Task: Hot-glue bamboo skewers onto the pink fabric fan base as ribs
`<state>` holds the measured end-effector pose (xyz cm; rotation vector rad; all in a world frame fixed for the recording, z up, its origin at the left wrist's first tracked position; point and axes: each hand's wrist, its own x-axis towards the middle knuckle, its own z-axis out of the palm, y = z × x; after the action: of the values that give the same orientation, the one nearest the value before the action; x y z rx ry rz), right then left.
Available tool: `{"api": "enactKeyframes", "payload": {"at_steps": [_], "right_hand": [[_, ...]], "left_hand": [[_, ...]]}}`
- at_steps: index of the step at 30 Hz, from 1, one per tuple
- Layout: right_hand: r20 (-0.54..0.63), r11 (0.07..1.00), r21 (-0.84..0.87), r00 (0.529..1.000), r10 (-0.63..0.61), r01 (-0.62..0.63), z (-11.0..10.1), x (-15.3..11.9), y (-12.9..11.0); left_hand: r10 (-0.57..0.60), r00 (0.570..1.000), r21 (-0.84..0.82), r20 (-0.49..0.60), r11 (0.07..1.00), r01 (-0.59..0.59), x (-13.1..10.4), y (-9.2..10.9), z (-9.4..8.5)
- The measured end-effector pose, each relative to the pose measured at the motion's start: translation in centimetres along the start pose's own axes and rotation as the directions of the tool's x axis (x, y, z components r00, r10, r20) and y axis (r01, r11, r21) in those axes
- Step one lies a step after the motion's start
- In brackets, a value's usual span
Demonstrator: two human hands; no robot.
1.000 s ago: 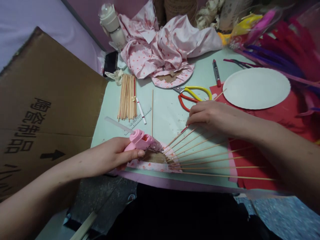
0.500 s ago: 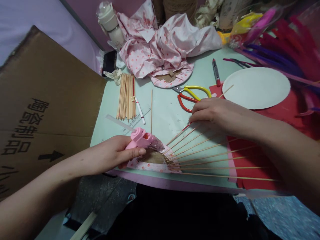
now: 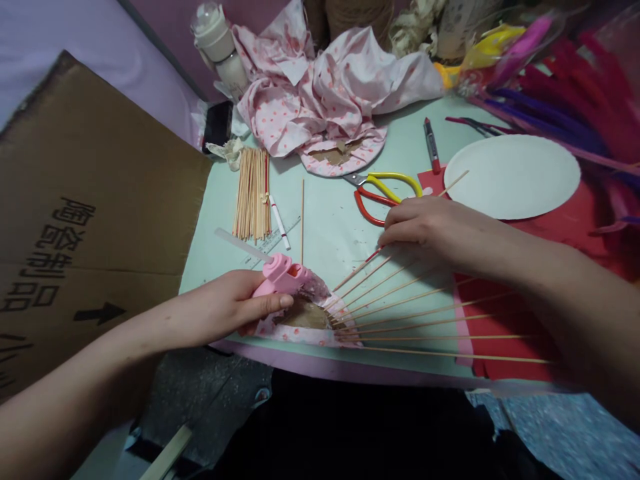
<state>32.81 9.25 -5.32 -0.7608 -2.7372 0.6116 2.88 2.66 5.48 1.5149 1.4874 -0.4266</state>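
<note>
My left hand (image 3: 250, 303) is closed around a pink glue gun (image 3: 283, 272) with a translucent glue stick (image 3: 243, 245) poking out of its back. Beneath the gun lies a round cardboard piece (image 3: 310, 313) edged in pink dotted cloth. Several thin wooden sticks (image 3: 415, 327) fan out from its right side across the table. My right hand (image 3: 415, 223) pinches another wooden stick (image 3: 455, 182), partly red near the fingers, whose lower end reaches the cloth rim. The glue gun's nozzle is hard to make out against the cloth.
Yellow-and-red-handled scissors (image 3: 390, 188) lie just beyond my right hand. A white oval plate (image 3: 515, 177) rests on red sheets (image 3: 500, 320). Farther back are a bundle of sticks (image 3: 251, 193), a marker (image 3: 431, 147) and crumpled dotted cloth (image 3: 345, 73). Cardboard (image 3: 100, 200) stands at left.
My left hand and the glue gun have shifted very slightly, the glue stick tilting a little. My right hand keeps its pinch on the stick in nearly the same place.
</note>
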Motion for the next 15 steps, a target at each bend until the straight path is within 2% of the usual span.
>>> {"api": "enactKeyframes", "payload": {"at_steps": [6, 11, 15], "right_hand": [[0.0, 1.0, -0.012, 1.0, -0.002, 0.002, 0.1, -0.1, 0.1], [-0.008, 0.999, -0.032, 1.0, 0.007, -0.007, 0.1, -0.1, -0.1], [-0.029, 0.999, -0.044, 1.0, 0.002, -0.004, 0.1, -0.1, -0.1]], "left_hand": [[0.008, 1.0, -0.011, 0.028, 1.0, -0.008, 0.2, -0.2, 0.1], [0.002, 1.0, -0.044, -0.021, 0.999, -0.003, 0.3, -0.4, 0.4], [0.027, 0.998, -0.196, -0.062, 0.98, -0.038, 0.0, -1.7, 1.1]]}}
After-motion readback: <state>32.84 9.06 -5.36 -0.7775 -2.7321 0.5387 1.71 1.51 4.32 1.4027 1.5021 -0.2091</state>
